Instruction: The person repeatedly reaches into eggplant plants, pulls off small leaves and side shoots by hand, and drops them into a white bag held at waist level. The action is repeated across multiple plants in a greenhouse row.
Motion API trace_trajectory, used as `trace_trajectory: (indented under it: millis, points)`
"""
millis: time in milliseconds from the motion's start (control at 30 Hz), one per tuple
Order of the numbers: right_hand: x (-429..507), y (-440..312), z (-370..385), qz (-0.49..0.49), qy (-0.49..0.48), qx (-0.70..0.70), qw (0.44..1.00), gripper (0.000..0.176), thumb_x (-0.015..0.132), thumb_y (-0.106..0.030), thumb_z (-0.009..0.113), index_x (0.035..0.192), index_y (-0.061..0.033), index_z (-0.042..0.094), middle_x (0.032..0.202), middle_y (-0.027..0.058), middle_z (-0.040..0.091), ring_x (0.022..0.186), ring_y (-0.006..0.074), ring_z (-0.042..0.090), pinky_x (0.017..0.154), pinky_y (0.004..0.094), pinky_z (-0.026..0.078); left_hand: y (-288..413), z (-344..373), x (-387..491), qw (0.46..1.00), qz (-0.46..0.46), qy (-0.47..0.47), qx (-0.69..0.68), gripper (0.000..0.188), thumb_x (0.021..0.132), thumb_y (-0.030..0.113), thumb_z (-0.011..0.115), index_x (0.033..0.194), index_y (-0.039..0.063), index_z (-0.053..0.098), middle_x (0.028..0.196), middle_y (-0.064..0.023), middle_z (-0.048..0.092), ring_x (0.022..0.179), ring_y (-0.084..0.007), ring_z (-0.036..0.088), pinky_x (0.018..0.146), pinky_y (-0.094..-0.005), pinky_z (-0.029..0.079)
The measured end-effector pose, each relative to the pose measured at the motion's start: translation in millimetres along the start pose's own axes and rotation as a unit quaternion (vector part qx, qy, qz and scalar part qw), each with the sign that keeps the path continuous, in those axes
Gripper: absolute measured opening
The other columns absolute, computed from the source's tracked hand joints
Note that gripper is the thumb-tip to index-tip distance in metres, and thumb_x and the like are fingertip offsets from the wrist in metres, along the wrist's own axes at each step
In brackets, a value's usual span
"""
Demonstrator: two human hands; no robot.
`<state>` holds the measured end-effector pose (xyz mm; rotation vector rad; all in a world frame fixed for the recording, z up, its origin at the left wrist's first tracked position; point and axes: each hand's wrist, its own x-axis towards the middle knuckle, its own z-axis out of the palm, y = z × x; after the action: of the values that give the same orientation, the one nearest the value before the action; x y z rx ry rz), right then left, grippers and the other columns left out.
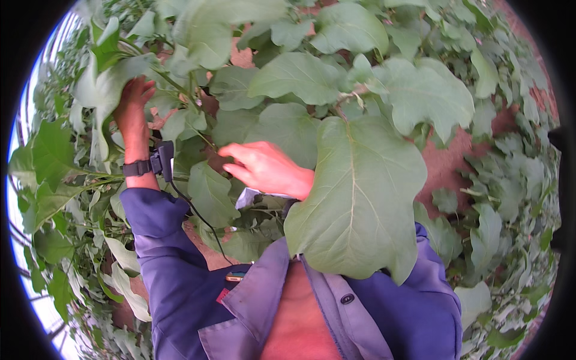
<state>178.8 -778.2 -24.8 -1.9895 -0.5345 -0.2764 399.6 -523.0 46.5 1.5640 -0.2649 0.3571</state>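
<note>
My left hand (135, 96) is raised among broad-leaved plants, probably eggplant, at the upper left. It touches the underside of a large leaf (101, 87), which hides part of the fingers. Whether they grip anything there is unclear. My right hand (265, 166), slightly blurred, reaches left across the middle. Its thumb and forefinger are a little apart, close to a thin green stem (204, 137), and no object shows between them. A big leaf (355, 198) covers my right wrist and forearm. Below that wrist, a piece of whitish material (247, 197) is partly visible.
Dense foliage (508, 180) surrounds me, with brown soil (445, 166) showing through gaps. A strapped device (162, 159) sits on my left wrist; its black cable (200, 216) runs down to my jacket (175, 256). Bright, ribbed greenhouse-like sheeting (33, 279) lines the left edge.
</note>
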Motion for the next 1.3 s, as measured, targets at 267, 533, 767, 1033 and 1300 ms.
trace_trajectory:
  millis: [267, 533, 767, 1033, 1300]
  points:
    - [-174, 75, -73, 0.253, 0.054, 0.31, 0.915, 0.032, 0.094, -0.016, 0.067, 0.123, -0.0016, 0.066, 0.103, 0.021, 0.071, 0.09, 0.038, 0.069, 0.078, 0.0448, 0.055, 21, 100, -128, 0.905, -0.212, -0.362, 0.068, 0.023, 0.1, 0.011, 0.064, 0.118, 0.0, 0.071, 0.101, -0.0076, 0.075, 0.086, -0.0149, 0.071, 0.08, -0.0293, 0.058]
    - [-176, 64, -196, 0.129, 0.1, -0.052, 0.985, 0.038, 0.091, -0.009, 0.068, 0.126, 0.0017, 0.063, 0.113, 0.0202, 0.068, 0.092, 0.0407, 0.068, 0.081, 0.0475, 0.056, -12, 237, -221, 0.898, -0.101, -0.386, 0.184, 0.045, 0.097, 0.013, 0.068, 0.138, -0.005, 0.059, 0.122, -0.0102, 0.07, 0.099, -0.0149, 0.066, 0.083, -0.0299, 0.054]
    - [-182, 127, -230, 0.139, 0.005, -0.16, 0.977, 0.041, 0.09, -0.012, 0.069, 0.13, -0.0008, 0.063, 0.119, 0.0204, 0.065, 0.111, 0.0408, 0.063, 0.091, 0.0487, 0.054, -41, 298, -212, 0.958, -0.193, -0.165, 0.133, 0.045, 0.103, 0.028, 0.065, 0.134, -0.004, 0.061, 0.106, -0.0114, 0.073, 0.084, -0.015, 0.069, 0.072, -0.0291, 0.058]
    - [-165, 161, -245, 0.179, -0.031, -0.045, 0.982, 0.023, 0.094, -0.016, 0.065, 0.109, -0.0003, 0.073, 0.104, 0.0219, 0.074, 0.099, 0.0397, 0.071, 0.089, 0.0487, 0.056, -38, 294, -168, 0.941, -0.292, -0.129, 0.118, 0.051, 0.107, 0.034, 0.059, 0.138, -0.006, 0.056, 0.134, -0.0178, 0.065, 0.117, -0.0316, 0.069, 0.096, -0.0396, 0.058]
    - [-85, 173, -255, 0.028, -0.09, -0.251, 0.963, 0.02, 0.095, -0.015, 0.062, 0.109, -0.007, 0.074, 0.105, 0.0153, 0.073, 0.096, 0.0392, 0.069, 0.084, 0.0487, 0.057, -49, 312, -141, 0.946, -0.23, -0.124, 0.193, 0.053, 0.104, 0.042, 0.063, 0.121, -0.008, 0.065, 0.116, -0.015, 0.073, 0.098, -0.0235, 0.075, 0.086, -0.034, 0.06]
